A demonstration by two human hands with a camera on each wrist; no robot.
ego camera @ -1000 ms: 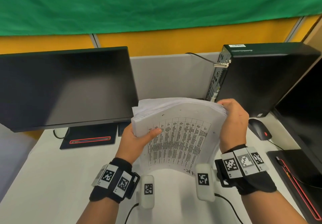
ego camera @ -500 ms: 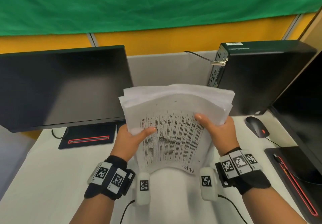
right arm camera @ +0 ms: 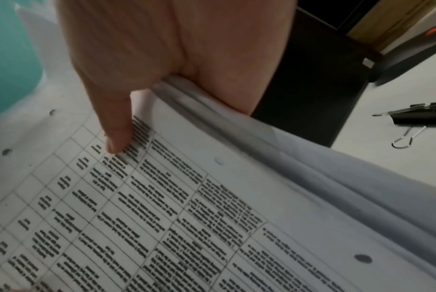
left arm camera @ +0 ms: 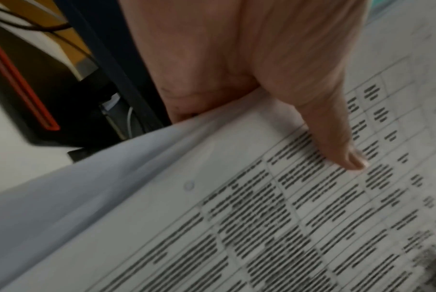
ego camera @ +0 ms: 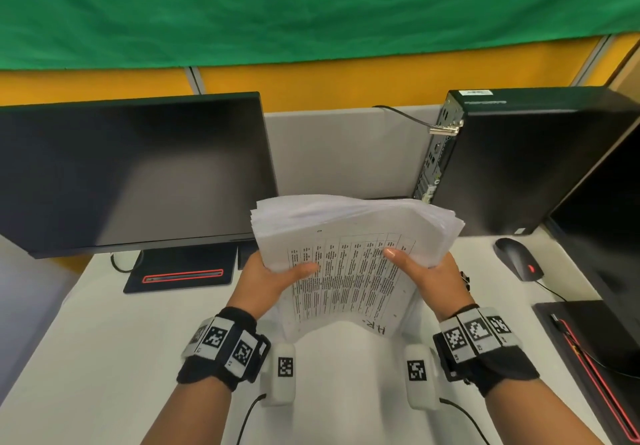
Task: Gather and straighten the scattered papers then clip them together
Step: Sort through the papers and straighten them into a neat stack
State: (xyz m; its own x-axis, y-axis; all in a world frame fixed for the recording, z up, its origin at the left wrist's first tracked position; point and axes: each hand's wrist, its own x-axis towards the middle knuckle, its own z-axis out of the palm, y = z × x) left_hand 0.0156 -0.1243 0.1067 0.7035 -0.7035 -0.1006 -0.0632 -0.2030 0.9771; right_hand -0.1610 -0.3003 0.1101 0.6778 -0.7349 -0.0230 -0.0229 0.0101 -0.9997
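R hand (ego camera: pixel 427 273) now lower on paper stack (ego camera: pixel 349 236), thumb atop

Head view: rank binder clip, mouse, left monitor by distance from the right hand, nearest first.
From the right hand:
1. binder clip, on the desk right beside the hand, mostly hidden behind it.
2. mouse, farther right on the desk.
3. left monitor, across the paper stack, far left.

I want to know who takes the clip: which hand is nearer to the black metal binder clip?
Right. The right hand is beside the black metal binder clip; the left hand is across the stack.
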